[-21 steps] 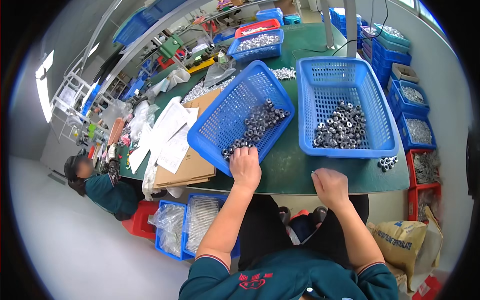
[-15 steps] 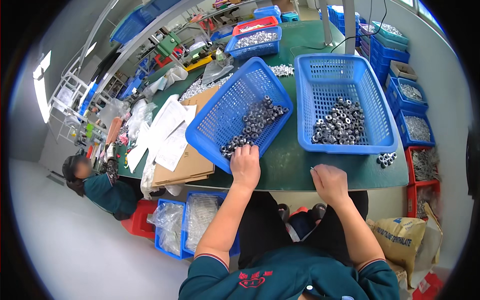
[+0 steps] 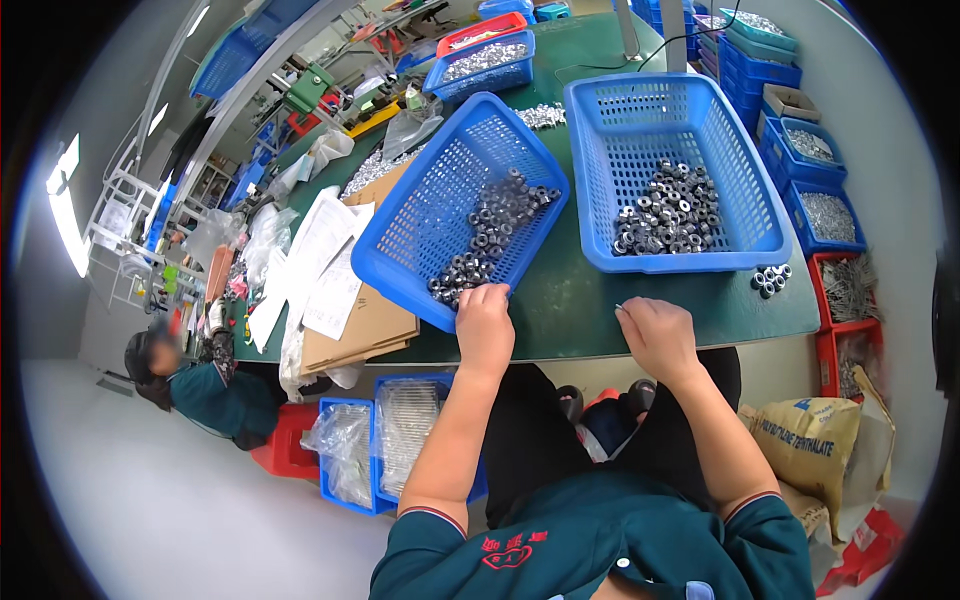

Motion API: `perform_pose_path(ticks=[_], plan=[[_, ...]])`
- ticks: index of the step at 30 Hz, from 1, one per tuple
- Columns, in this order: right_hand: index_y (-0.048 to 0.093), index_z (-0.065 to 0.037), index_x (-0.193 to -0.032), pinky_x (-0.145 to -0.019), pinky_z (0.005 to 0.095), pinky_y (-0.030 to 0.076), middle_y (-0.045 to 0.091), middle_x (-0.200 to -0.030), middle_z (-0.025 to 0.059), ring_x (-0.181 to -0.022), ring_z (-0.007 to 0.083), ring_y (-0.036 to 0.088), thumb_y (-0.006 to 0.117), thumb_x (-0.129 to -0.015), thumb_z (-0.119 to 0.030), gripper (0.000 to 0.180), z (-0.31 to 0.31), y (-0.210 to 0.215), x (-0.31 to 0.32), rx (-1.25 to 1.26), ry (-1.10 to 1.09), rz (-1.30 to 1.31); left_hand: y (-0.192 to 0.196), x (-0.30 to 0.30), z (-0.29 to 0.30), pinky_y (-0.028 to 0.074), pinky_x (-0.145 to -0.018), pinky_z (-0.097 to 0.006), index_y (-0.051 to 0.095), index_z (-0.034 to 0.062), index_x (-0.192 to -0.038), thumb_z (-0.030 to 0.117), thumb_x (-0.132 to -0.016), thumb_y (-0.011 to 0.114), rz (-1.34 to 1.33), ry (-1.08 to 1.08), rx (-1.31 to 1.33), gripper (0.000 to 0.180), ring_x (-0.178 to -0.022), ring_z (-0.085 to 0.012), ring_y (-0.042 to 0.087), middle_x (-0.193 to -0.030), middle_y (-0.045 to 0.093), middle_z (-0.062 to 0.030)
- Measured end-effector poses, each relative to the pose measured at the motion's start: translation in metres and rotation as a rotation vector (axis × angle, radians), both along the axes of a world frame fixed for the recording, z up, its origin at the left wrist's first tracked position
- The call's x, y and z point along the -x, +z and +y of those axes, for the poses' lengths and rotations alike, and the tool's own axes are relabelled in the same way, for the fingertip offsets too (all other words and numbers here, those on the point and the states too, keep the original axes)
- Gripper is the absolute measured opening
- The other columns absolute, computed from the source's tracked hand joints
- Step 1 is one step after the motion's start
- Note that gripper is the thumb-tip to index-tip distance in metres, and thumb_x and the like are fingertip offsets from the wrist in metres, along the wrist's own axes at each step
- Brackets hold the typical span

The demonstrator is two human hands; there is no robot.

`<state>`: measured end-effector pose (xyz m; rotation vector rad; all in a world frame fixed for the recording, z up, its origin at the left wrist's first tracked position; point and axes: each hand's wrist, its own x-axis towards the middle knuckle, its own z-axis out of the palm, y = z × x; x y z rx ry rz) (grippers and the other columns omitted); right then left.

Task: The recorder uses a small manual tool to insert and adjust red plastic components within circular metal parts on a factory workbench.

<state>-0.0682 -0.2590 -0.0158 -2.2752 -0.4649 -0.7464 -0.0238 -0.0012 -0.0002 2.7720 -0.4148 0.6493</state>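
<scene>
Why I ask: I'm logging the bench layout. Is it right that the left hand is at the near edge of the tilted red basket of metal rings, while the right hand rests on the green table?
Not quite: in the head view the tilted basket is blue, not red. The left hand is at its near edge by the metal rings, and the right hand rests on the green table.

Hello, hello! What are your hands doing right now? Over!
Left hand reaching into tilted blue basket, fingers at metal nuts. Right hand loosely closed on green table. Nothing blocking.
</scene>
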Motion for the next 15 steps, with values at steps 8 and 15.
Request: perform_pose_path(ticks=[8, 15], plan=[[0.062, -0.008, -0.082, -0.054, 0.0401, 0.047, 0.059, -0.066, 0.0087, -0.062, 0.0297, 0.06, 0.07, -0.084, -0.013, 0.009, -0.002, 0.002, 0.003, -0.029, 0.054, -0.017, 0.006, 0.077, -0.022, 0.051, -0.076, -0.025, 0.066, -0.0027, -0.112, -0.009, -0.084, 0.068, 0.713, -0.293, 1.661, 0.029, -0.083, -0.0135, 0.063, -0.099, 0.068, -0.0074], [0.062, -0.006, -0.103, -0.06, 0.0399, 0.051, 0.065, -0.078, 0.0108, -0.071, 0.0308, 0.065, 0.067, -0.085, -0.006, 0.019, 0.027, 0.01, 0.047, -0.158, 0.171, 0.039, -0.014, 0.127, -0.014, 0.054, -0.079, -0.03, 0.064, 0.0009, -0.119, 0.0, -0.09, 0.063, 1.08, -0.295, 2.045, 0.028, -0.089, -0.0171, 0.066, -0.102, 0.068, -0.0094]])
